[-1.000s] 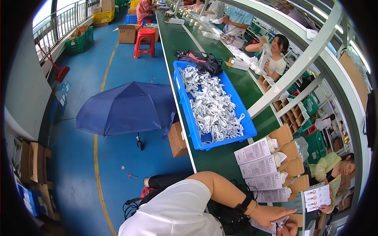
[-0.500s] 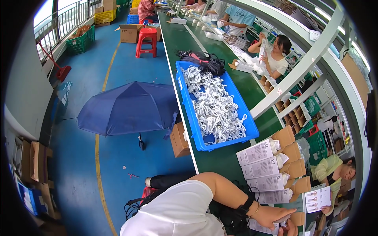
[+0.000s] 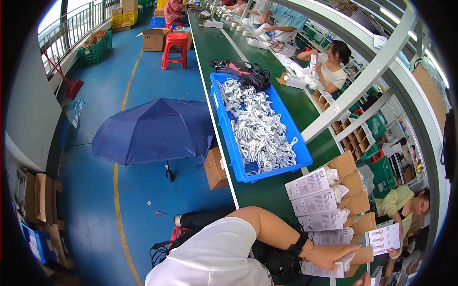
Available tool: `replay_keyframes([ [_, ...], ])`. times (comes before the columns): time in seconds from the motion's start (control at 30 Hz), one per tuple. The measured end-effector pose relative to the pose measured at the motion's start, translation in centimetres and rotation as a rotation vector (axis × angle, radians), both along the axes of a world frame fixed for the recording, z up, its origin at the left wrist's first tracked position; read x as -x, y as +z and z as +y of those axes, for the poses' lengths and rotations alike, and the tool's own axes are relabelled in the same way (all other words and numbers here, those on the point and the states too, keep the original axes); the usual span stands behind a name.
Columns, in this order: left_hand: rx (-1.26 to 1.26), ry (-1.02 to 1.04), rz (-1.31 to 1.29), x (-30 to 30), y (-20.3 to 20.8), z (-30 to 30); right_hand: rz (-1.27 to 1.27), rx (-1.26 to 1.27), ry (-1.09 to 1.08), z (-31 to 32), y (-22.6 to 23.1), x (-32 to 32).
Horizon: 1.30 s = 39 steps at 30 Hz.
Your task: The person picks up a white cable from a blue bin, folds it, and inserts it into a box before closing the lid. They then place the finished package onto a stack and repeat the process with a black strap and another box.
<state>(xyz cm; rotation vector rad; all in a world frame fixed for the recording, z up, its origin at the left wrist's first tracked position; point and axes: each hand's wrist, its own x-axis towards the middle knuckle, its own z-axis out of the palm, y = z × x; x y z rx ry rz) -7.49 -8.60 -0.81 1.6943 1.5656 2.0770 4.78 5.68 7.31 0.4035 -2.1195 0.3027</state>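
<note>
My left hand [image 3: 325, 258], with a black band on the wrist, reaches over the nearest open white box [image 3: 322, 270] at the lower right. Its fingers curl around the box beside a white wrapped item [image 3: 347, 261] at the open end. Only a small part of my right hand [image 3: 364, 280] shows at the lower edge, just right of that box; its fingers are mostly cut off. Several similar white boxes [image 3: 312, 184] lie in a row beyond, brown flaps [image 3: 342, 165] open and white wrapped items poking out.
A blue tray [image 3: 228, 143] heaped with white cables [image 3: 262, 128] stands on the green bench, with black cables [image 3: 243, 75] behind it. An open blue umbrella [image 3: 155, 131] rests on the floor. A person across the bench holds a printed sheet [image 3: 384, 239]. A white post [image 3: 334, 112] slants overhead.
My right hand has drawn down toward the lower edge, away from the nearest box. My left hand has shifted slightly up, and that box's brown flap and wrapped item now show more.
</note>
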Motion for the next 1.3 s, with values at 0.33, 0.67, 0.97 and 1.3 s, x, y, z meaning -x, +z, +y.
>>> replay_keyframes([
  [0.33,0.092,0.124,0.346,-1.5,-0.8,0.1,-0.543,1.391,0.284,0.4,-4.3,1.4],
  [0.67,0.139,-0.005,0.003,-1.1,0.3,-0.8,-0.556,0.479,0.576,2.8,-1.3,1.0],
  [0.97,0.044,0.106,0.058,-0.4,-0.9,0.8,-0.526,-0.243,0.046,-2.0,1.3,0.9],
  [1.3,0.078,0.091,0.096,-0.6,-1.2,0.8,-0.550,-0.088,0.136,-1.0,0.6,0.4],
])
